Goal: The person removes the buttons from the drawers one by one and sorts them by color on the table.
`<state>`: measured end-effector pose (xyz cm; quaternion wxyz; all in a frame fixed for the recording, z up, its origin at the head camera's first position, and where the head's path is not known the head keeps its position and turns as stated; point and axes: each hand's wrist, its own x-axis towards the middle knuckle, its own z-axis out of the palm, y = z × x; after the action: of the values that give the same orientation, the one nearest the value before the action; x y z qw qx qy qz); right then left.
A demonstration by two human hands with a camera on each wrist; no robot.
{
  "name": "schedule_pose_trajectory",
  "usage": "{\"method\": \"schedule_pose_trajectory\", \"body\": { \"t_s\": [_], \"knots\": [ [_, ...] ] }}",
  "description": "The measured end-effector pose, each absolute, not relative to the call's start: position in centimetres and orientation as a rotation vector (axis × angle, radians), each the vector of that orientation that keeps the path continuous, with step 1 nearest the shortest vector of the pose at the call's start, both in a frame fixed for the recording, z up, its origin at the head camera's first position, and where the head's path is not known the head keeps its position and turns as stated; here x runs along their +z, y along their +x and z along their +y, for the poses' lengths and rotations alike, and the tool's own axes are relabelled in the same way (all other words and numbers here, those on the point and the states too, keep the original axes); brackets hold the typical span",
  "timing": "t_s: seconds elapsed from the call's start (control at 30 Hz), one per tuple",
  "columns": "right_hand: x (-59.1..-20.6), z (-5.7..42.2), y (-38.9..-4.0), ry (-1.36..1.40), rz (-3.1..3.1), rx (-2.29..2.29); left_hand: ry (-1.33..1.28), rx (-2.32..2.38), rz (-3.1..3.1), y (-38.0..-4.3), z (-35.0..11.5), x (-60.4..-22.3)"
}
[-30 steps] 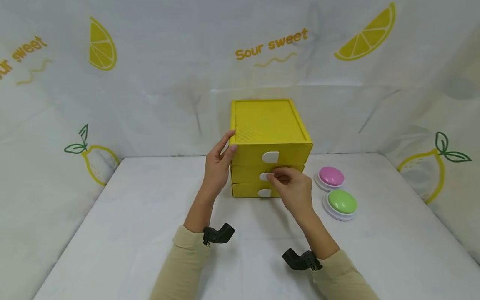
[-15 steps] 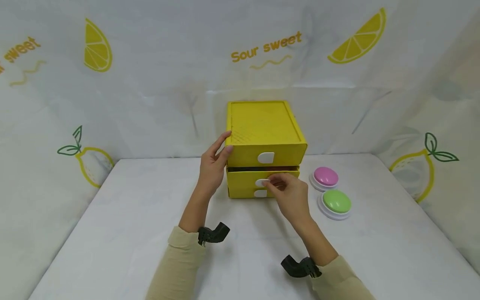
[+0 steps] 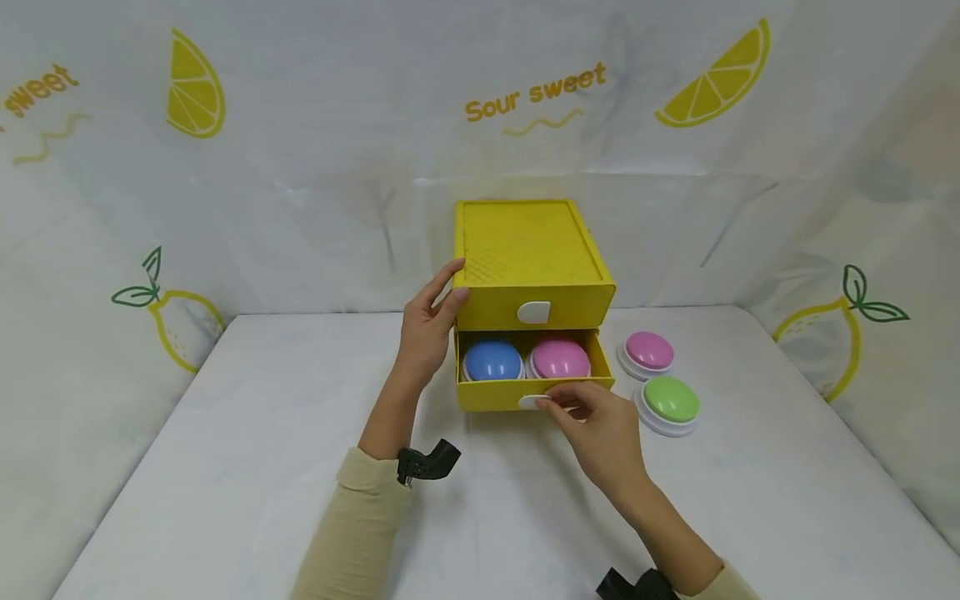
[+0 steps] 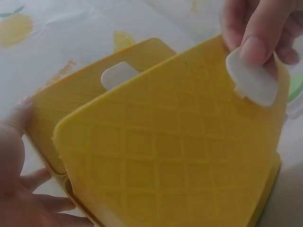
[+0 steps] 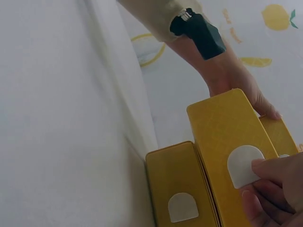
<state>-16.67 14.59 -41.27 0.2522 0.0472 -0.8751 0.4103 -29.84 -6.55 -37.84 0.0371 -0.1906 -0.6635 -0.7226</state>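
Observation:
A yellow chest of drawers (image 3: 534,237) stands at the back of the table. Its middle drawer (image 3: 491,397) is pulled out, showing a blue dome-shaped button (image 3: 492,361) at left and a pink one (image 3: 561,359) at right. My right hand (image 3: 609,433) pinches that drawer's white handle (image 5: 245,165) between thumb and fingers. At the chest's upper left side my left hand (image 3: 424,337) rests with extended fingers, its thumb on the front edge. The top drawer (image 4: 80,106) is closed; the bottom drawer (image 5: 177,182) shows only in the right wrist view.
Right of the chest, a pink button (image 3: 649,351) and a green button (image 3: 671,399) with white bases stand on the white table (image 3: 300,467). A lemon-printed white sheet (image 3: 337,167) hangs behind and at the sides. Each wrist bears a black camera mount (image 3: 429,461).
The middle drawer has slid out toward me, uncovering the blue and pink buttons. My right hand has come nearer and lower with its handle. My left hand stays at the chest's side.

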Motion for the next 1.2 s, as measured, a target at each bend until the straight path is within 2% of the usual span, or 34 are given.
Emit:
{"method": "schedule_pose_trajectory", "body": {
  "t_s": [0.37,0.53,0.7,0.9,1.2],
  "knots": [
    [-41.0,14.6,-14.4,0.229,-2.385,1.010,-0.600,-2.196,-2.022,-29.7,-6.7,-37.6],
    [-39.3,15.5,-14.4,0.366,-2.363,1.002,-0.616,-2.186,-2.018,-29.8,-6.6,-37.6],
    [-36.2,17.2,-16.0,0.382,-2.420,1.049,-0.610,-2.177,-2.030,-29.7,-6.6,-37.7],
    [-34.0,19.2,-19.2,0.369,-2.787,1.176,-0.599,-2.185,-2.049,-29.6,-6.5,-37.8],
    [-32.8,18.4,-22.4,0.580,-3.123,0.893,-0.606,-2.191,-2.057,-29.7,-6.7,-37.8]
  ]
}}
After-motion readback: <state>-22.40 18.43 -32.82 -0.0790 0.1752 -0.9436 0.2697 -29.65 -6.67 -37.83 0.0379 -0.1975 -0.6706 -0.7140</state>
